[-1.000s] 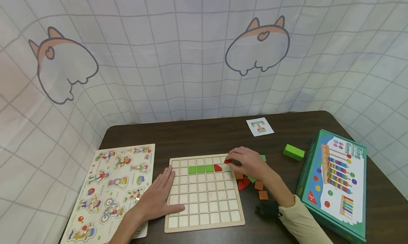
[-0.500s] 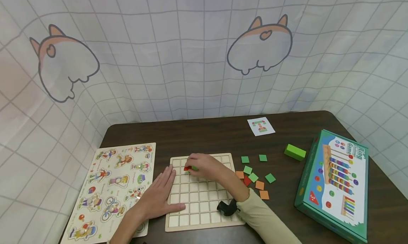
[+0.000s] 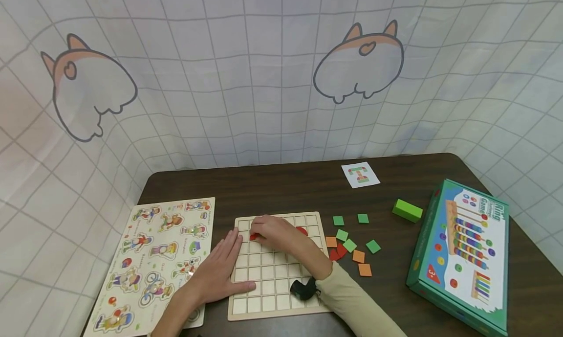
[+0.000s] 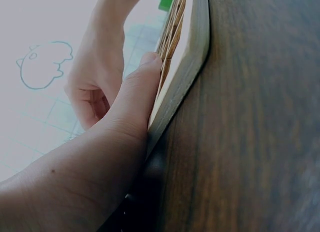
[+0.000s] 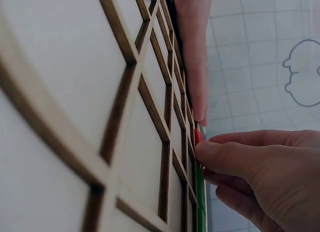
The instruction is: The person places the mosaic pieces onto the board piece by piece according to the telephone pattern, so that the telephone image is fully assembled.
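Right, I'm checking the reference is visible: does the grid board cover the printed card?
No, the head view shows the printed card beyond the grid board, dark table between them.

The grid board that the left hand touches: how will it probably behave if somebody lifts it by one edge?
The grid board looks wooden, with straight edges, so it should stay stiff. Being thin and flat, it is probably light. The red piece near its upper right sits in an open cell, so tilting might spill it.
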Action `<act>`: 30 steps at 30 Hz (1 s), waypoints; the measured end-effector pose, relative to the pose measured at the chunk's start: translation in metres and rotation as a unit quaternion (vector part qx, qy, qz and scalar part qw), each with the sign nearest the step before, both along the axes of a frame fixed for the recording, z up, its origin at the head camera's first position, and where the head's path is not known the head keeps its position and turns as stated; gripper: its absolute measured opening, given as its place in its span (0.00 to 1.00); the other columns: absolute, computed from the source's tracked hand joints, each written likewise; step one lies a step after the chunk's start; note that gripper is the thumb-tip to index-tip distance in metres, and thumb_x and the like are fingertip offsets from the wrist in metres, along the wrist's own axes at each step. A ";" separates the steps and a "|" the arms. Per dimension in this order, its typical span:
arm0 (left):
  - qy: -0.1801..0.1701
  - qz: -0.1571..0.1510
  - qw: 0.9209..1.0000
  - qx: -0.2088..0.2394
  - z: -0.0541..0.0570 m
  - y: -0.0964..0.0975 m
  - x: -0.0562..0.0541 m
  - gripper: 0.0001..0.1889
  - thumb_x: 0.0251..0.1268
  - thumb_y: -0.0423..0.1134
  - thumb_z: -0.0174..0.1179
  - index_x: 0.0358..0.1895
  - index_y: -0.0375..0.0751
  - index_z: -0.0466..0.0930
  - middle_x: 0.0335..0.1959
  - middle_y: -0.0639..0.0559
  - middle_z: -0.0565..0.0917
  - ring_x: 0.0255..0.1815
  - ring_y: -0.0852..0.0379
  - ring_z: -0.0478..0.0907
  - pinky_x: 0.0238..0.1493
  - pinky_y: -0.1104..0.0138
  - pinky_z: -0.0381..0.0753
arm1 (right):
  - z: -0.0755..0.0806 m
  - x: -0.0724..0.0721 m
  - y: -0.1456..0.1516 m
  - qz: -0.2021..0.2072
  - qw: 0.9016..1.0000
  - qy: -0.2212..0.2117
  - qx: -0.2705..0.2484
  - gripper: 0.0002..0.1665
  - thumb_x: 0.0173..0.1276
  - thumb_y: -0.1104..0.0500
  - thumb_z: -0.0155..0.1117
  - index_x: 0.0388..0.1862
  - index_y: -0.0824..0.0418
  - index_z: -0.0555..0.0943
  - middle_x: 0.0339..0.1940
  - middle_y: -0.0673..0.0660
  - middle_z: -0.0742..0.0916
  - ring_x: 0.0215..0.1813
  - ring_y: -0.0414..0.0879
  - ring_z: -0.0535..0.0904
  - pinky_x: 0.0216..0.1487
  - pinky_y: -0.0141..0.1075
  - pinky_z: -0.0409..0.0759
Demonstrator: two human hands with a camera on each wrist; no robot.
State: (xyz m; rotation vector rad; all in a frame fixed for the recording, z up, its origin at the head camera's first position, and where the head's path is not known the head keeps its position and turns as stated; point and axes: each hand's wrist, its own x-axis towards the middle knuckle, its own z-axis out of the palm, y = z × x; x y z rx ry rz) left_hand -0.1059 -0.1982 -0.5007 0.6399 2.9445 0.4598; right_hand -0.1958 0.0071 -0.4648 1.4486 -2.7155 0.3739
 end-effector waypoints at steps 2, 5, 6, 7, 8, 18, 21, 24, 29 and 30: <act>-0.001 0.002 1.000 -0.001 0.000 0.000 0.000 0.61 0.51 0.79 0.51 0.78 0.38 0.44 0.81 0.44 0.42 0.81 0.47 0.43 0.77 0.51 0.55 | 0.001 0.000 -0.001 -0.002 1.000 0.001 0.003 0.03 0.68 0.58 0.64 0.39 0.53 0.84 0.44 0.47 0.86 0.47 0.40 0.81 0.48 0.30 0.80; -0.001 0.004 1.000 -0.001 0.001 -0.001 0.001 0.61 0.50 0.80 0.50 0.78 0.39 0.44 0.81 0.44 0.42 0.81 0.48 0.43 0.78 0.52 0.55 | 0.001 0.000 -0.001 -0.004 1.000 0.000 0.004 0.03 0.68 0.58 0.64 0.38 0.52 0.84 0.43 0.46 0.86 0.46 0.38 0.81 0.47 0.29 0.81; 0.000 0.004 1.000 -0.001 0.000 -0.001 0.001 0.61 0.50 0.80 0.50 0.78 0.39 0.44 0.81 0.44 0.42 0.81 0.48 0.43 0.78 0.52 0.55 | 0.002 0.000 -0.002 -0.003 1.000 0.001 0.004 0.03 0.68 0.58 0.64 0.38 0.52 0.85 0.43 0.45 0.86 0.45 0.38 0.81 0.47 0.28 0.81; -0.002 0.005 1.000 -0.003 0.000 -0.001 0.001 0.62 0.50 0.80 0.49 0.78 0.39 0.43 0.81 0.44 0.41 0.82 0.48 0.42 0.78 0.52 0.55 | 0.002 0.000 -0.002 -0.002 1.000 0.001 0.003 0.03 0.68 0.58 0.64 0.37 0.52 0.85 0.42 0.45 0.86 0.45 0.38 0.81 0.46 0.28 0.81; 0.000 0.004 1.000 -0.003 0.000 -0.001 0.001 0.61 0.50 0.81 0.49 0.78 0.38 0.44 0.81 0.44 0.42 0.81 0.48 0.43 0.78 0.52 0.55 | 0.002 0.000 -0.002 -0.001 1.000 0.002 0.005 0.04 0.68 0.58 0.64 0.37 0.52 0.85 0.42 0.45 0.86 0.45 0.38 0.82 0.46 0.28 0.81; 0.008 -0.001 1.000 -0.001 0.000 -0.001 0.000 0.61 0.51 0.80 0.50 0.78 0.38 0.43 0.81 0.44 0.41 0.82 0.48 0.42 0.78 0.51 0.55 | 0.012 0.008 -0.003 -0.038 0.997 -0.018 0.061 0.11 0.69 0.50 0.63 0.41 0.51 0.88 0.56 0.49 0.85 0.60 0.44 0.77 0.61 0.38 0.77; 0.010 -0.002 1.000 -0.002 0.001 0.000 0.000 0.61 0.51 0.80 0.50 0.78 0.38 0.44 0.81 0.44 0.42 0.82 0.48 0.43 0.78 0.51 0.55 | 0.013 0.009 -0.001 -0.030 0.997 -0.028 0.059 0.12 0.70 0.50 0.62 0.44 0.53 0.88 0.57 0.50 0.84 0.60 0.45 0.76 0.63 0.39 0.76; 0.003 0.000 1.000 -0.003 0.001 0.000 0.000 0.61 0.50 0.80 0.50 0.78 0.38 0.44 0.81 0.44 0.41 0.82 0.48 0.42 0.78 0.52 0.55 | 0.015 0.008 0.009 -0.013 0.999 -0.026 0.030 0.15 0.70 0.50 0.61 0.50 0.54 0.85 0.59 0.52 0.83 0.62 0.47 0.76 0.64 0.39 0.76; -0.004 0.004 1.000 -0.008 -0.001 0.001 0.000 0.62 0.50 0.82 0.48 0.78 0.39 0.43 0.81 0.44 0.41 0.82 0.48 0.42 0.78 0.52 0.54 | 0.026 0.004 0.052 -0.037 0.997 -0.037 -0.063 0.21 0.68 0.52 0.65 0.57 0.58 0.82 0.60 0.55 0.82 0.64 0.50 0.75 0.63 0.43 0.77; -0.004 0.005 1.000 -0.009 -0.001 0.001 0.000 0.62 0.49 0.82 0.47 0.78 0.39 0.43 0.81 0.44 0.41 0.82 0.48 0.42 0.78 0.52 0.54 | 0.029 0.004 0.063 -0.053 0.995 -0.045 -0.075 0.21 0.67 0.53 0.65 0.57 0.58 0.81 0.60 0.56 0.82 0.64 0.50 0.75 0.63 0.44 0.77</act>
